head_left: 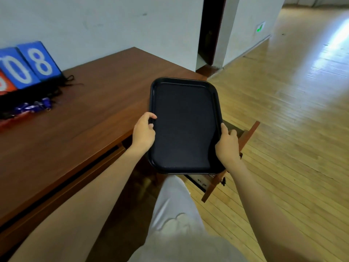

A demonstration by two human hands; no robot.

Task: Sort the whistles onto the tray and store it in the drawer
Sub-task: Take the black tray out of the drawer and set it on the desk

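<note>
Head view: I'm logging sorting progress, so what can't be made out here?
1. Inside of the drawer, head view: covered by the tray and the right hand.
2. The whistles, head view: a blurred blue heap on the table; their number cannot be told.
3. The scoreboard, head view: cut off by the left edge.

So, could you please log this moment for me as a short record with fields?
tray: black, empty, held above the open drawer
left hand: grips the tray's left rim
right hand: grips the tray's right rim
drawer: pulled open under the tray
whistles: blue, black lanyards, on the desk beside the scoreboard
</note>
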